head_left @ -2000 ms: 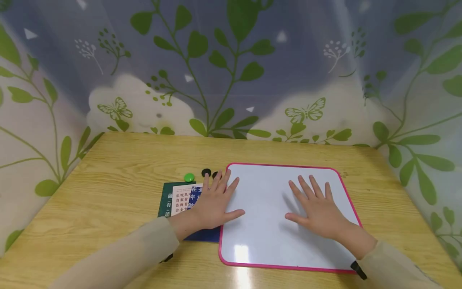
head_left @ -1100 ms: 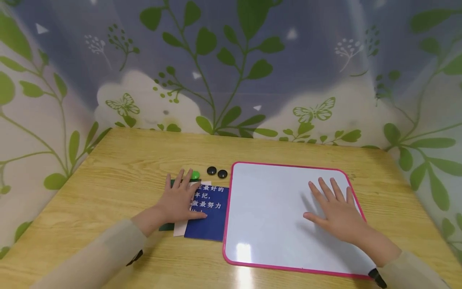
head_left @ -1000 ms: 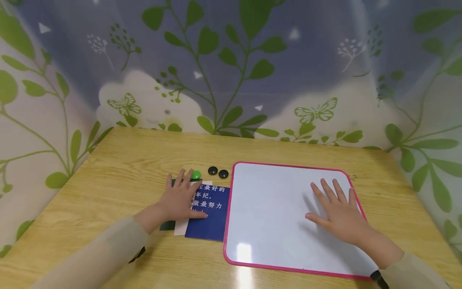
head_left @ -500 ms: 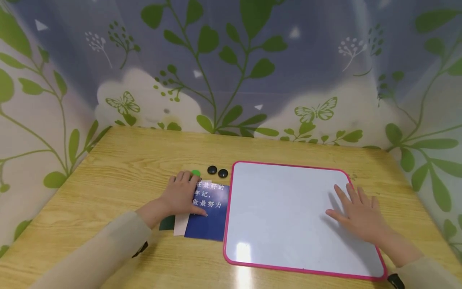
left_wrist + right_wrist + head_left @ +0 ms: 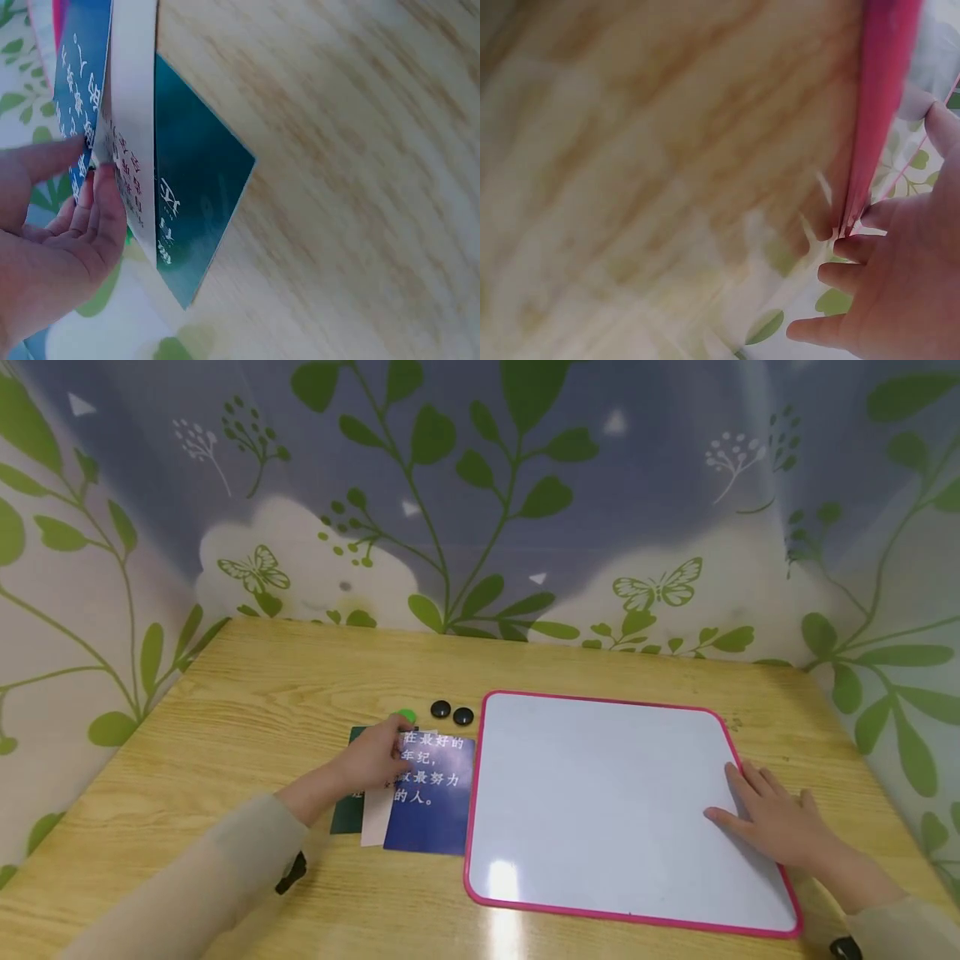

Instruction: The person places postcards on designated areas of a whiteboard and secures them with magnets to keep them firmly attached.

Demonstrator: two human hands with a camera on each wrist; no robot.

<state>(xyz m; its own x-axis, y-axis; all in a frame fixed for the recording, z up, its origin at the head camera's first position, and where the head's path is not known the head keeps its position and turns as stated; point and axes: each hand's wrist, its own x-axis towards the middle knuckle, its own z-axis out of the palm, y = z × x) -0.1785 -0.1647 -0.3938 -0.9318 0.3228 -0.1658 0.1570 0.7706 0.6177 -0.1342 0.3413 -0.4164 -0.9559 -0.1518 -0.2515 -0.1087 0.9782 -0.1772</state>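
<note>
My left hand (image 5: pixel 372 760) bends over the fanned stack and pinches the upper left edge of the blue card (image 5: pixel 431 827), printed with white characters. In the left wrist view, its thumb lies on the blue card's face, with fingers curled behind the edge. Beneath it show a pale card (image 5: pixel 133 75) with dark red characters and a dark green card (image 5: pixel 199 150). My right hand (image 5: pixel 787 822) is at the right edge of a pink-framed whiteboard (image 5: pixel 600 802). Its thumb extends over the white surface; the other fingers reach along the pink frame (image 5: pixel 881 90), loosely straight.
Just behind the cards, a round green button-like piece (image 5: pixel 407 714) is partly covered by the left hand. Two glossy black round pieces, the left one (image 5: pixel 440 709) and the right one (image 5: pixel 463 717), lie near the whiteboard's corner. A leaf-patterned curtain (image 5: pixel 517 552) borders the wooden table (image 5: pixel 285 685).
My left hand has moved left from the whiteboard onto the cards, and its spread fingers have curled to the blue card's edge. My right hand has slid right to the whiteboard's edge.
</note>
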